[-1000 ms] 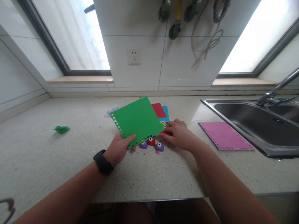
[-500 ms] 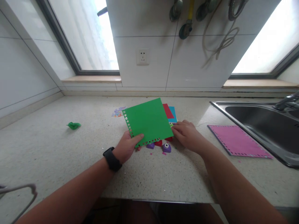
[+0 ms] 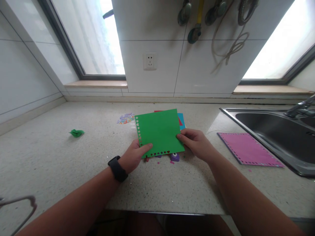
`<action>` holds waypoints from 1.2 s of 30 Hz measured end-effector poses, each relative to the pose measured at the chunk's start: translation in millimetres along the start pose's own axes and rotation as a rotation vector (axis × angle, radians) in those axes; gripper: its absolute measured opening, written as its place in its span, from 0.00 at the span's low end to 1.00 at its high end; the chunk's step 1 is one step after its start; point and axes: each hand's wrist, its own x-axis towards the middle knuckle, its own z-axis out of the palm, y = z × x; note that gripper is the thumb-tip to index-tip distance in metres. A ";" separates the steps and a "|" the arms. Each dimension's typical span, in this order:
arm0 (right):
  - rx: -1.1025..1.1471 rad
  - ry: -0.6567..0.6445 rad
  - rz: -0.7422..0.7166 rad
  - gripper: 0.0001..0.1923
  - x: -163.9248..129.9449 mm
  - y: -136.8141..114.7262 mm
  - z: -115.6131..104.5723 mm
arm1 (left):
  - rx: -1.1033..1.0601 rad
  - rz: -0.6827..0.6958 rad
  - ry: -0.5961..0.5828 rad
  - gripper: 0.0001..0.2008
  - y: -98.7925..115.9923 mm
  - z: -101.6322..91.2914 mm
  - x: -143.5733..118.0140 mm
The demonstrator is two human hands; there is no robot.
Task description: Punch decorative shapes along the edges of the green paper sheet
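Observation:
A green sheet of paper [image 3: 158, 131] is held up over the counter, with small shapes such as stars and hearts punched along its left and bottom edges. My left hand [image 3: 134, 154] grips its lower left corner, thumb on top. At the right edge, my right hand [image 3: 195, 141] pinches the sheet between thumb and fingers. Partly covered beneath it are a purple craft punch [image 3: 175, 158] with an eye on it, a blue sheet [image 3: 182, 120] and a red sheet [image 3: 180, 123]. Other small punches are mostly hidden under the paper.
Colourful punched bits [image 3: 126, 118] lie behind on the left. A crumpled green piece [image 3: 76, 133] rests farther left on the counter [image 3: 98, 183]. To the right, a stack topped by a pink punched sheet [image 3: 248, 149] lies beside the steel sink [image 3: 265, 127].
My right hand has moved from the punches to the sheet's right edge and now grips it. The green sheet has shifted slightly right and levelled, covering more of the punches.

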 end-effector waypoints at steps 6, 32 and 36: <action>0.004 0.071 -0.015 0.19 0.7 -2.2 -2.6 | 0.035 0.006 -0.018 0.15 -1.9 -0.6 0.0; 0.027 0.204 -0.073 0.16 3.2 -0.4 -4.8 | 0.145 -0.065 -0.065 0.18 2.5 -0.2 -1.2; 0.032 0.203 -0.080 0.16 3.6 0.1 -4.0 | 0.155 -0.065 -0.067 0.18 -0.4 -1.8 -0.3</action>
